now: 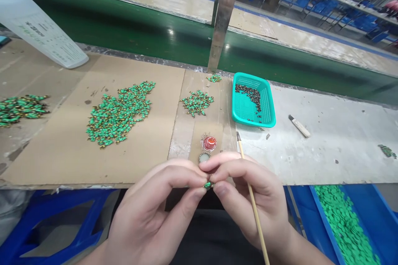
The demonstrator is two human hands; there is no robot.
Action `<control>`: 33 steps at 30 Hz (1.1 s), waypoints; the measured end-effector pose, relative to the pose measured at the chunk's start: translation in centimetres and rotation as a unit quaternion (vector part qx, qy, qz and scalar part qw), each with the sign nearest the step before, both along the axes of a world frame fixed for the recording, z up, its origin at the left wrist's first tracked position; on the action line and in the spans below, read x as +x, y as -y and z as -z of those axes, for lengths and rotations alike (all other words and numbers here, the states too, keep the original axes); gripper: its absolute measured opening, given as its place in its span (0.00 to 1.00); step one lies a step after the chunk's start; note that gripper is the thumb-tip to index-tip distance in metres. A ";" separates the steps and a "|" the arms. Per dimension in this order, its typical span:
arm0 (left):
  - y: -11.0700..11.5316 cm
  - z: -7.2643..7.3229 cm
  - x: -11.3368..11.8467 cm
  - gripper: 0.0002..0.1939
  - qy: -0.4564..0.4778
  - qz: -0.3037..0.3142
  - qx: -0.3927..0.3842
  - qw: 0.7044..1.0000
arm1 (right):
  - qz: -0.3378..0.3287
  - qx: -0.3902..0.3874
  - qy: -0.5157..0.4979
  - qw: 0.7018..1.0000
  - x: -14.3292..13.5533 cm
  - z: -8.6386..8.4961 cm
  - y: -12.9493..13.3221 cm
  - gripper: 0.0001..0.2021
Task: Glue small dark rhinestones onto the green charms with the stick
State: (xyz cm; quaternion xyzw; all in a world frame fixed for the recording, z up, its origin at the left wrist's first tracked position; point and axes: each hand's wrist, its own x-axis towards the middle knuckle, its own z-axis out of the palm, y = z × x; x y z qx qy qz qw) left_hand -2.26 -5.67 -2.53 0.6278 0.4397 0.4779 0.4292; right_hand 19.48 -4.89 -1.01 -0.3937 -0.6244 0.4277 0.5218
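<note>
Near the table's front edge, my left hand [164,211] pinches a small green piece [207,184] between thumb and fingers. My right hand [251,194] pinches the same piece from the other side, fingertips almost meeting the left ones. A thin wooden brush [255,211] lies through the right hand, its dark tip up. Just beyond the fingers are a bottle cap [204,157] with pale content and a round container of red liquid [209,143]. Piles of green and gold pieces [120,114] lie at the left, with a smaller pile [197,102] ahead.
A teal basket [270,109] holds small dark pieces. Right of it lies a short flat brush [299,126]. A translucent bottle [46,33] leans in at the upper left. A metal post [222,20] rises behind the table. A blue tray [329,230] of green pieces sits lower right.
</note>
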 end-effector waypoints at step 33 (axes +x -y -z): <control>-1.2 -0.4 0.5 0.09 0.141 0.019 -0.190 0.971 | 0.030 -0.034 -0.028 0.999 -1.0 0.2 -0.6 0.08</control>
